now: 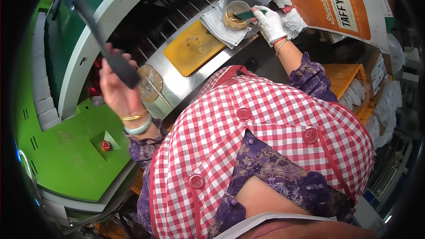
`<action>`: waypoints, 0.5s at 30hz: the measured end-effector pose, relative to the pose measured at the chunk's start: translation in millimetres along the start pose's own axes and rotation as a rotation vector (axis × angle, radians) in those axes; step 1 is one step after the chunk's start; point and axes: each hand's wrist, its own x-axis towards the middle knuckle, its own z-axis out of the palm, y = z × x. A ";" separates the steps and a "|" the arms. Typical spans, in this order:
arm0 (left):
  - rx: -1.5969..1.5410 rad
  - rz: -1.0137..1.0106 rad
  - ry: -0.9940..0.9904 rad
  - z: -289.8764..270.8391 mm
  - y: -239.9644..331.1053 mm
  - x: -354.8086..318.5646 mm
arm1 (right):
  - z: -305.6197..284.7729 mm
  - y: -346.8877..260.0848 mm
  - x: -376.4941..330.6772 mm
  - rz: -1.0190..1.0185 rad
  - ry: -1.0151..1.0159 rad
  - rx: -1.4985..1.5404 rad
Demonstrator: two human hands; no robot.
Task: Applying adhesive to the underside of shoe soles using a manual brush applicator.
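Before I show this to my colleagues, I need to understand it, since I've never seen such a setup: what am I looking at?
There is no robot, just a person's own hands. The one picture comes from a wide camera on their head, looking down, so edges bend and their checked apron fills the middle.

The right hand, in a white glove, holds a green-handled tool at a clear cup of brownish stuff. The cup is on white sheets; beside them, a stained yellow board lies on a metal surface.

The ungloved left hand is at a dark handle, too blurred to tell how firmly it is gripped. Green machinery stands at the left.
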 end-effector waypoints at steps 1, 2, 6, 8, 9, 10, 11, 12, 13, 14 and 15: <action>0.090 -0.042 0.121 -8.2 -19.0 -10.6 | 1.0 -6.8 -1.8 -0.011 0.003 0.003; 0.080 -0.106 0.104 -6.5 -34.2 -19.6 | 1.5 -16.8 -6.3 -0.020 0.013 0.006; -0.053 -0.380 0.093 -19.6 -76.5 -34.5 | 4.0 -18.8 -6.4 -0.054 0.022 0.026; -0.137 -0.465 0.042 -23.2 -90.1 -40.9 | 4.3 -23.1 -9.9 -0.057 0.000 0.058; -0.145 -0.500 0.043 -16.1 -94.4 -45.7 | 4.1 -23.5 -9.5 -0.070 -0.013 0.059; -0.133 -0.509 0.003 -19.8 -102.0 -48.2 | 3.9 -23.2 -8.2 -0.084 -0.025 0.060; -0.170 -0.549 0.012 -25.5 -107.2 -46.7 | 3.4 -22.3 -7.4 -0.099 -0.029 0.066; -0.209 -0.589 0.021 -32.3 -111.0 -44.2 | 3.0 -21.2 -6.8 -0.086 -0.034 0.094; -0.247 -0.630 0.030 -37.4 -115.2 -43.7 | 1.7 -22.7 -7.9 -0.068 -0.051 0.078; -0.216 -0.610 0.043 -39.8 -118.6 -45.6 | 1.4 -26.4 -8.5 -0.051 -0.072 0.064; -0.189 -0.599 0.038 -40.5 -120.0 -46.1 | 1.2 -27.6 -9.3 -0.034 -0.093 0.049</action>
